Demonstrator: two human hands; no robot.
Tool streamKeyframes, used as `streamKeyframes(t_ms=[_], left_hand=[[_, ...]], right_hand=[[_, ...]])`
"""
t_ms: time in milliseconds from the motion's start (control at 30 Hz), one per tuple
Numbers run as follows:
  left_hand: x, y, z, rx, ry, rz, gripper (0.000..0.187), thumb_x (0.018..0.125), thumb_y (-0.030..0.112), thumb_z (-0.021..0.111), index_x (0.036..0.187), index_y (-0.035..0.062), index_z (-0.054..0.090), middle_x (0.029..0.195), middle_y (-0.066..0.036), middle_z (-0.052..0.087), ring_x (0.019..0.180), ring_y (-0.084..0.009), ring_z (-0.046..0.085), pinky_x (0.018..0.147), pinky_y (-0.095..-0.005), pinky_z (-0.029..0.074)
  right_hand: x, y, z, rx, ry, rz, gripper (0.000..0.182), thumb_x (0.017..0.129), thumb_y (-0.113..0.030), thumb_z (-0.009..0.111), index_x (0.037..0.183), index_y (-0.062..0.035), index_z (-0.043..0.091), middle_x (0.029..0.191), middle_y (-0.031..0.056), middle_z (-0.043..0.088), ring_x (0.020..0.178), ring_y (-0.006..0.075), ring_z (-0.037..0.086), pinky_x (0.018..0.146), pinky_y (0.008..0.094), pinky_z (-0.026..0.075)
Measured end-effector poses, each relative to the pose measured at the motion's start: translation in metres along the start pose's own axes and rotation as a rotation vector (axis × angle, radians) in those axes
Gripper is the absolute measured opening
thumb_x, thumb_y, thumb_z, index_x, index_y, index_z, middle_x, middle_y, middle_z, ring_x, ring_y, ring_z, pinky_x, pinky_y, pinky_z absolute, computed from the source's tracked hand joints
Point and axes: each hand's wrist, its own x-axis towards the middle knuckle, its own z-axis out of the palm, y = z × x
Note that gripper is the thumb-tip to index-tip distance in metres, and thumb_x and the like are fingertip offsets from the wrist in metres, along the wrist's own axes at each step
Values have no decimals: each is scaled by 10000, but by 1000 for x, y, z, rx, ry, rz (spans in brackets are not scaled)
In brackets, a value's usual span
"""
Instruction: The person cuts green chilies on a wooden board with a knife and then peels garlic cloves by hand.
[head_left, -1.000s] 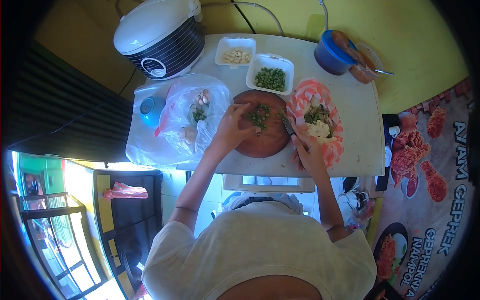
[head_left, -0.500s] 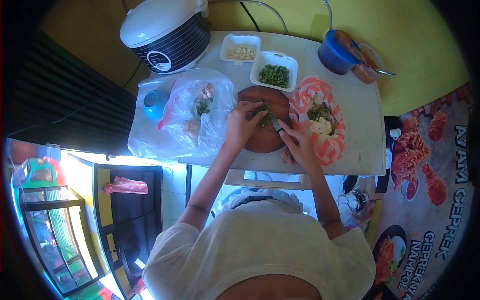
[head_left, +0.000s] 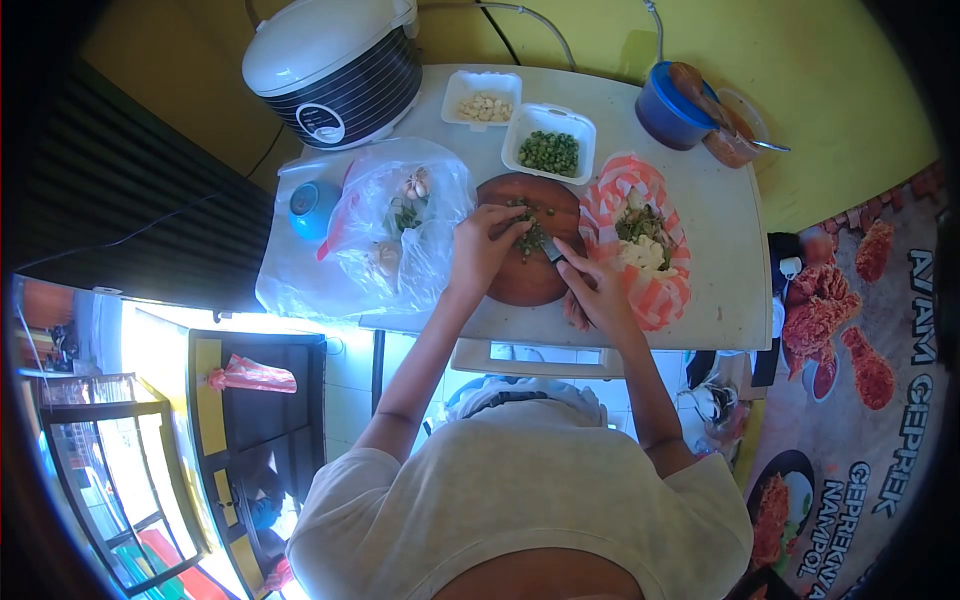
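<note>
On the round wooden cutting board (head_left: pixel 525 287) lie small chopped pieces of a slim green vegetable (head_left: pixel 532 240), perhaps green beans or chillies. My left hand (head_left: pixel 482 245) is at the board's left side, its bent fingertips pinched on the green vegetable. My right hand (head_left: pixel 597 292) is closed around the handle of a knife (head_left: pixel 551 249), whose short blade rests at the green pieces, near my left fingertips. Behind the board stands a white foam box of cut green pieces (head_left: pixel 549 153). Another foam box (head_left: pixel 482 98) holds pale peeled cloves, apparently garlic.
A clear plastic bag (head_left: pixel 345 270) with garlic bulbs lies left of the board, beside a blue cup (head_left: pixel 314 209). To the right sits a red-and-white striped bag (head_left: pixel 672 290) with scraps. A rice cooker (head_left: pixel 335 75) and a blue-lidded tub (head_left: pixel 668 112) stand farther back.
Both hands and the knife stay nearly in place. A few green pieces have shifted on the board. Outside at the left, a green vehicle has passed out of its earlier spot.
</note>
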Motion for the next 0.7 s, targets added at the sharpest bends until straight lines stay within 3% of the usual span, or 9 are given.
streamKeyframes(t_ms=[400, 467, 567, 633, 700], left_hand=[[16, 14, -4, -43, 16, 41, 251, 818, 34, 738, 1066, -3, 721, 1063, -145, 685, 922, -233, 704, 795, -308, 569], [29, 25, -3, -13, -40, 3, 268, 848, 47, 728, 1111, -3, 711, 1072, -126, 688, 956, -176, 683, 847, -294, 554], [61, 31, 10, -36, -27, 7, 264, 851, 79, 732, 1103, 3, 716, 1054, -130, 694, 936, -181, 686, 841, -309, 553], [89, 23, 18, -26, -40, 49, 289, 853, 113, 737, 1125, 19, 711, 1028, -123, 702, 927, -183, 688, 831, -327, 554], [111, 14, 25, 44, -30, 96, 313, 857, 134, 737, 1154, 41, 703, 971, -124, 712, 908, -182, 692, 825, -336, 552]], right_hand=[[9, -11, -1, 11, 9, -27, 440, 1018, -248, 535, 1444, -160, 472, 549, 20, 532, 377, 67, 468, 343, 225, 376], [15, -20, -7, 1, 30, -37, 439, 1016, -241, 539, 1442, -154, 475, 548, 20, 531, 375, 67, 467, 340, 223, 373], [29, -41, -17, 13, 86, -45, 431, 1011, -216, 545, 1431, -137, 487, 545, 20, 530, 369, 62, 458, 334, 213, 363], [47, -47, -31, -52, 122, -162, 417, 1011, -211, 541, 1420, -135, 503, 550, 6, 524, 383, 55, 472, 322, 207, 353], [61, -51, -41, -101, 169, -163, 406, 1000, -191, 555, 1398, -118, 531, 569, 2, 519, 439, 57, 494, 386, 231, 390]])
